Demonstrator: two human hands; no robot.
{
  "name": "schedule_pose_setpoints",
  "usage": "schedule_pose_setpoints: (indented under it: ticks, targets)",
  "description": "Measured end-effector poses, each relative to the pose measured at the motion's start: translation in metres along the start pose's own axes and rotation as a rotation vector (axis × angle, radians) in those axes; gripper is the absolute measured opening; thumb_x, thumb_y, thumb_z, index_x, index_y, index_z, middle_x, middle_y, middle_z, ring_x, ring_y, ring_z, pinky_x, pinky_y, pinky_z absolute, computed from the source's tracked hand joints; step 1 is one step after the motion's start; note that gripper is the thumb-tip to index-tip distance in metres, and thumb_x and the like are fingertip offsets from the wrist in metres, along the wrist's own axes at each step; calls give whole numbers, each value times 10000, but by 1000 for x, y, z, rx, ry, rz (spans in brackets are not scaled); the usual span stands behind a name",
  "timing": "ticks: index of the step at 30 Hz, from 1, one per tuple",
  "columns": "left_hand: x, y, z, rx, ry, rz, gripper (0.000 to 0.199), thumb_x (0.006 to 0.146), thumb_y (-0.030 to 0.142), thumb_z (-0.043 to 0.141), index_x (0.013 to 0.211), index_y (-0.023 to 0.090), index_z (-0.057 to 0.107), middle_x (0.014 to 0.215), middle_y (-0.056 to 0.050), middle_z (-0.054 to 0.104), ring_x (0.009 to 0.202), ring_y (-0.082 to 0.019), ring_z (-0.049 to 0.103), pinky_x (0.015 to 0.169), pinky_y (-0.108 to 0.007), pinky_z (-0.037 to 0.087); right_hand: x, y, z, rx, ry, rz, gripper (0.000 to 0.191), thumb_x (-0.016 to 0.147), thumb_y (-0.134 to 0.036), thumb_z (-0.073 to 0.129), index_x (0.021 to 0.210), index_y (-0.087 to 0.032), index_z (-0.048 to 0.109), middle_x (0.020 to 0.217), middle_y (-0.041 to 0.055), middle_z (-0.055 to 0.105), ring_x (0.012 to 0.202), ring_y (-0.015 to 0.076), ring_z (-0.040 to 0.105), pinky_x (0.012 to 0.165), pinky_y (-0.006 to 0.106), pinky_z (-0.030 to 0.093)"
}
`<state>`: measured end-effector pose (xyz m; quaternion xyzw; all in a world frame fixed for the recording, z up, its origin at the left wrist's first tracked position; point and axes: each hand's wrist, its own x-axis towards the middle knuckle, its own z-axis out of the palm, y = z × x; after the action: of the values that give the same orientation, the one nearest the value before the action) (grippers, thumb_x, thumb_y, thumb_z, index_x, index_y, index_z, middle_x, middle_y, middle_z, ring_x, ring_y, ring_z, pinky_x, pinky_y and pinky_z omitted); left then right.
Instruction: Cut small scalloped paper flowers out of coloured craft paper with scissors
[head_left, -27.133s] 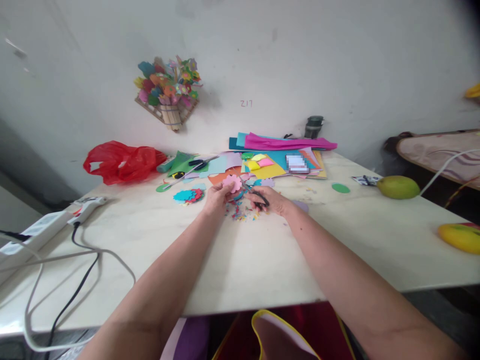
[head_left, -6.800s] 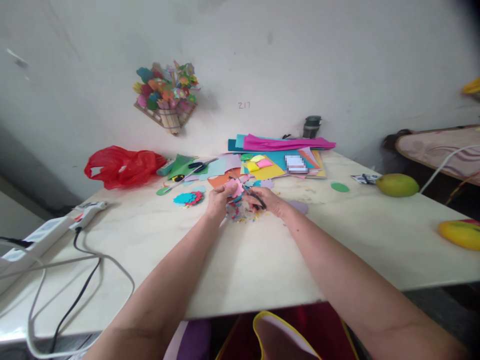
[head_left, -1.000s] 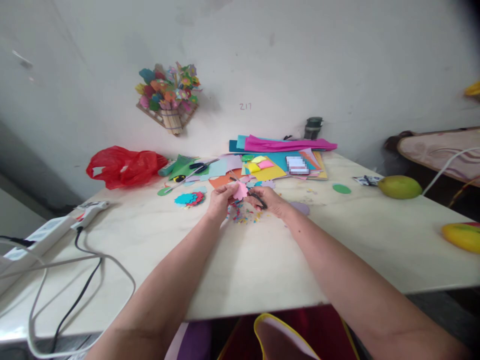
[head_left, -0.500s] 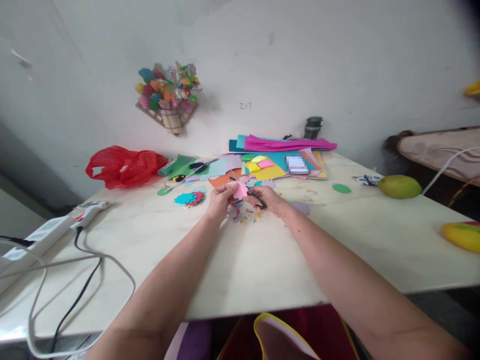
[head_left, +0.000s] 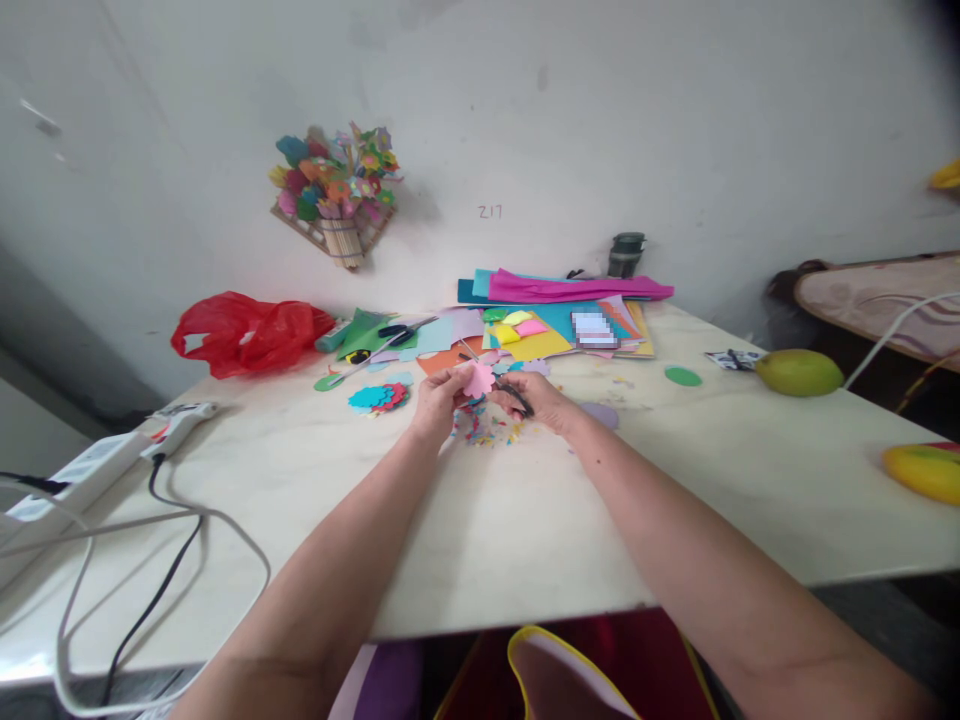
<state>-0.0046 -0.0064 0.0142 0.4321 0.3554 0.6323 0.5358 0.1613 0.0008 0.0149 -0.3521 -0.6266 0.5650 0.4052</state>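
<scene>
Over the middle of the table my left hand [head_left: 441, 398] pinches a pink paper flower [head_left: 481, 378] with a scalloped edge. Close against its right side, my right hand [head_left: 534, 397] is closed around the dark handles of a pair of scissors [head_left: 517, 398]; the blades are mostly hidden behind the flower. Small coloured paper scraps [head_left: 487, 430] lie scattered on the table below both hands. To the left sits a stack of scalloped paper flowers [head_left: 371, 399], blue and red ones showing. A lilac paper circle [head_left: 602, 416] lies right of my right hand.
Coloured paper sheets [head_left: 551, 343] and a second pair of scissors [head_left: 397, 331] lie behind my hands. A red plastic bag [head_left: 247, 335] stands back left. Power strips [head_left: 180, 428] with cables are at the left, a green mango [head_left: 799, 372] at the right. The table's front edge runs under my forearms.
The pink flower has turned and shifted slightly left in my left hand's fingers. My right hand stays on the scissors in nearly the same place.
</scene>
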Motion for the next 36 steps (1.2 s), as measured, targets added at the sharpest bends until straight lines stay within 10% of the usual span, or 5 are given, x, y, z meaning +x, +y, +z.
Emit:
schedule_pose_setpoints:
  ticks: [36]
  targets:
    - [2, 4, -4, 85, -92, 26, 300, 509, 347, 831, 542, 136, 620, 499, 2, 560, 454, -79, 471, 468, -224, 360, -10, -9, -2, -24, -125, 37, 330, 644, -388, 751, 721, -148, 537, 506, -49, 517, 386, 52, 428, 355, 178, 258]
